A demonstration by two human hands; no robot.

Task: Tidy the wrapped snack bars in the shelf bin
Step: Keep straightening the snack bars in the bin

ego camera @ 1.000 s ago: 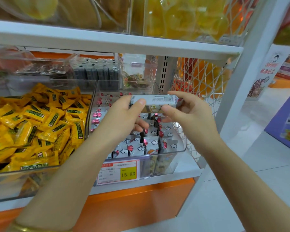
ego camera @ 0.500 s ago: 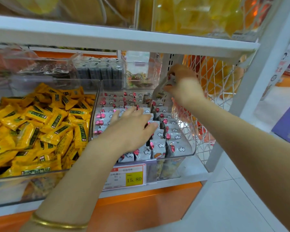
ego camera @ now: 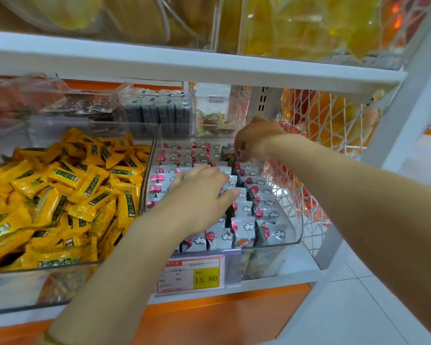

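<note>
Grey-white wrapped snack bars (ego camera: 244, 227) with red and cloud prints stand in rows inside a clear shelf bin (ego camera: 297, 220). My left hand (ego camera: 199, 195) lies flat on the middle rows, fingers spread and thumb against the bars beside it. My right hand (ego camera: 256, 138) reaches to the bin's back right corner with its fingers curled downward. They pinch one snack bar (ego camera: 228, 155) that is tipped in among the back rows. Most of that bar is hidden by the fingers.
A bin of yellow wrapped snacks (ego camera: 60, 195) stands directly to the left. A price tag (ego camera: 197, 275) reading 15.80 is clipped to the shelf front. A white wire mesh basket (ego camera: 334, 135) borders the right side. The upper shelf board (ego camera: 184, 68) hangs low overhead, and small clear bins (ego camera: 159, 113) stand behind.
My right hand carried the bar from in front of me up to the back of the bin and has lowered it into the back rows. My left hand let go of it and settled flat on the bars.
</note>
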